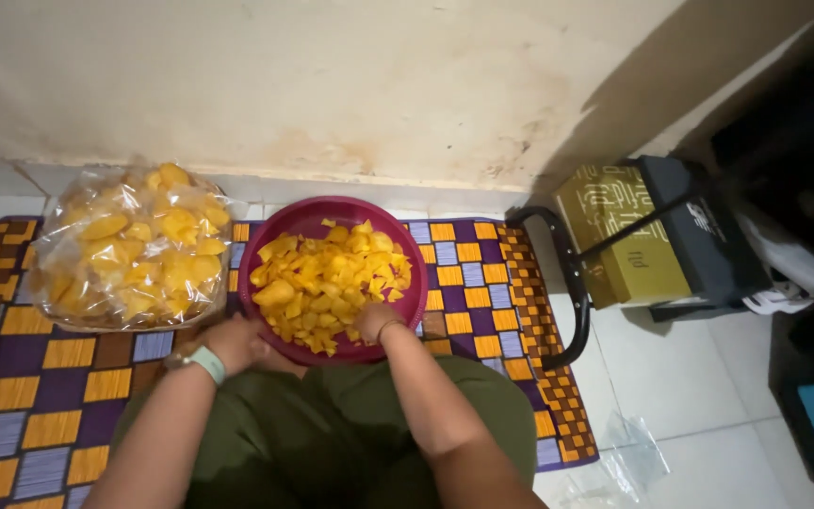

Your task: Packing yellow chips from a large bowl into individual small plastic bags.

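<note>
From the head camera, looking down, a round magenta bowl (pixel 332 221) sat on a patterned cloth (pixel 482 273) of purple, orange and grey squares spread over a pale tiled floor (pixel 708 405). The bowl was heaped with yellow chips (pixel 332 278), loose and piled toward the middle. The left hand (pixel 237 341) rested against the bowl's near rim on its left side, a pale green band at the wrist; whether its grip was closed on the rim or only laid against it could not be told. The right hand (pixel 374 320) reached over the near rim into the chips, fingers curled down among them, a thin bracelet at the wrist; its grip was partly closed, though what it held was hidden. Just left of the bowl, touching it, lay a clear plastic bag (pixel 129 250) full of the same yellow chips. The person's lap, in olive green fabric (pixel 332 434), filled the foreground. To the right stood a dark frame (pixel 567 283) holding a mustard-coloured box (pixel 624 236), against the cream wall (pixel 332 85).
</note>
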